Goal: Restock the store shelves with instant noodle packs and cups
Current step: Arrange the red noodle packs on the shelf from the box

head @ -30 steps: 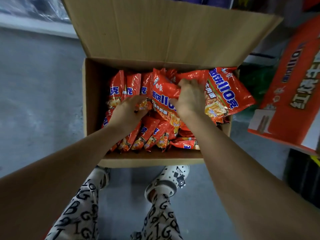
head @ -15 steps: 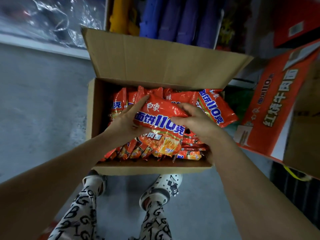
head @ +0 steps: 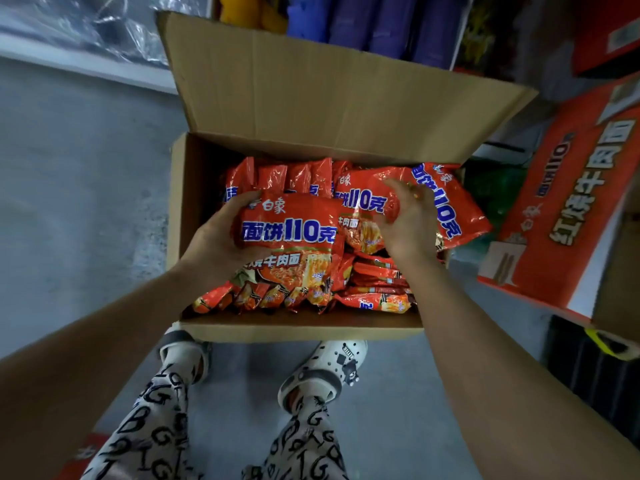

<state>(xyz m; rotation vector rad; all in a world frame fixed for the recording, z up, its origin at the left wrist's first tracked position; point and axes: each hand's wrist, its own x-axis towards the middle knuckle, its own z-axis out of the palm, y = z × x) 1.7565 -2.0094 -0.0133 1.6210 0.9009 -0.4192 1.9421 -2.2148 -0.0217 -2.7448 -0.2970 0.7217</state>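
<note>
An orange-red plastic noodle pack [head: 291,233] is gripped at its left edge by the left hand [head: 214,237], the fingers curled round it, above the open brown cardboard box [head: 187,188] in the centre of the frame. A second orange-red pack [head: 363,199] lies just to its right, directly under the right hand [head: 408,223], which is the nearer one. The fingers there are bent over the pack; whether it is already clamped cannot be told.
</note>
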